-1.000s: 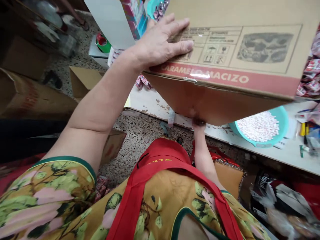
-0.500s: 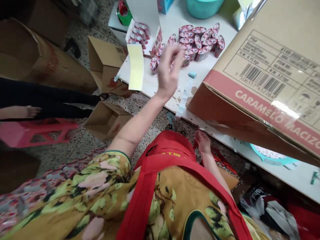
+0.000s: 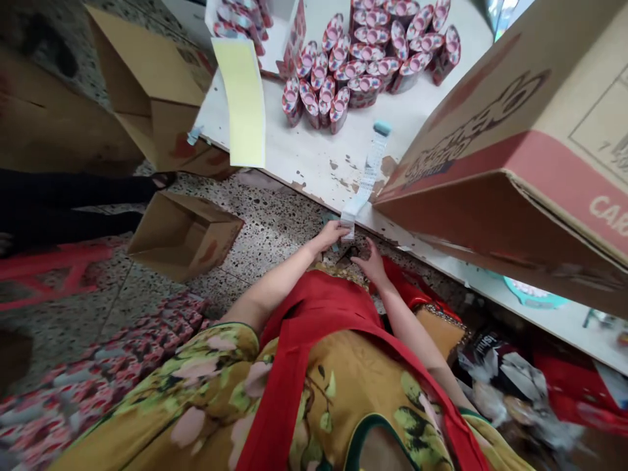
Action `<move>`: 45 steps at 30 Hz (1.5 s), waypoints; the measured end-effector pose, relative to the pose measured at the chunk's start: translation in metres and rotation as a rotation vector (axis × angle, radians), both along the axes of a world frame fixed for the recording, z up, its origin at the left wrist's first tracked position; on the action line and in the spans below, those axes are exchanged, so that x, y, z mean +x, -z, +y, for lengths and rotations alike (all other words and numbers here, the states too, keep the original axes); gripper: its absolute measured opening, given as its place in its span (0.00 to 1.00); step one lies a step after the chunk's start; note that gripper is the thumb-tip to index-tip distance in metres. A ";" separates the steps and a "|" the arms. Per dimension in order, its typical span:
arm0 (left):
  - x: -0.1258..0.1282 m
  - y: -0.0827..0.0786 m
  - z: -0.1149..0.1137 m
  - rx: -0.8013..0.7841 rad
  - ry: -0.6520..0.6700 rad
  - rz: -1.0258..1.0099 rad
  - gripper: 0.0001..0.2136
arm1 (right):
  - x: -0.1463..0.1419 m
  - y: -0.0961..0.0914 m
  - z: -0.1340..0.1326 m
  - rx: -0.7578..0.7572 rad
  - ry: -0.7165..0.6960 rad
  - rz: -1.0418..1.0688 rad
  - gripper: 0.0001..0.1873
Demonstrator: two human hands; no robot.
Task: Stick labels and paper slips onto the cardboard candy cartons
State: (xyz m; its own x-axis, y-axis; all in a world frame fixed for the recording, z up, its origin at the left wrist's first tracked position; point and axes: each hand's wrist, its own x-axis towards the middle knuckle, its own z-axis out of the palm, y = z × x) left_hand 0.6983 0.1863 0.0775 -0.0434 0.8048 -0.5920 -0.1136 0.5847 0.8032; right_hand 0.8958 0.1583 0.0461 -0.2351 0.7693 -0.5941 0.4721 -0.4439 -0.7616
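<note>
Apron [image 3: 304, 366], red, over floral dress sits nearest cam. Just past it both hands are low, below the near edge of the white table [image 3: 304, 157]. L hand [image 3: 330, 234] is at the bottom end of a pale label strip [image 3: 367, 180] w/ fingers curled; can't tell if they pinch it. R hand [image 3: 371, 263] is just right of it, fingers loosely apart, nothing in it. Strip hangs over the table edge and runs up onto the top, beside a big brown carton [image 3: 515, 163] at right, tilted over the edge. Small open box [image 3: 184, 232] lies on the floor, left. Yellow sheet [image 3: 244, 104] hangs off the table, far left. Pink candy packs [image 3: 363, 59] are clustered at the far end.
</note>
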 end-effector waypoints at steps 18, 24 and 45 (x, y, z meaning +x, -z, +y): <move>-0.096 -0.065 0.067 -0.091 -0.279 -0.092 0.07 | -0.085 -0.104 0.011 -0.230 -0.083 0.473 0.21; -0.109 -0.072 0.055 -0.017 -0.213 0.409 0.22 | -0.095 -0.121 0.014 -0.113 0.063 0.463 0.22; -0.095 -0.137 -0.013 0.515 0.264 0.689 0.06 | -0.120 -0.147 0.032 0.421 -0.114 0.193 0.14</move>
